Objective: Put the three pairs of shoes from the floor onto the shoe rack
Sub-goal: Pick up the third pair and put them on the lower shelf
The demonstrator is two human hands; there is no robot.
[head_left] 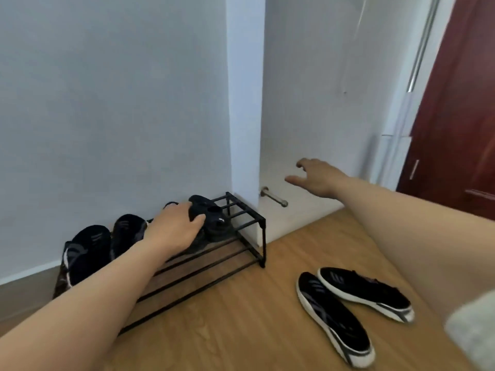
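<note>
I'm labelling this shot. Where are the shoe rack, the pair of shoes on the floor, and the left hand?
shoe rack (262, 225): head view, top front corner at the right end.
pair of shoes on the floor (334, 315): head view, nearer shoe's upper.
left hand (175, 229): head view, back of hand.

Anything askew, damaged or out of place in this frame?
Nothing looks damaged. One pair of black sneakers lies on the wooden floor, splayed at an angle rather than side by side, not yet on the shoe rack. The left hand rests on a black pair on the top tier; the right hand hangs empty.
</note>
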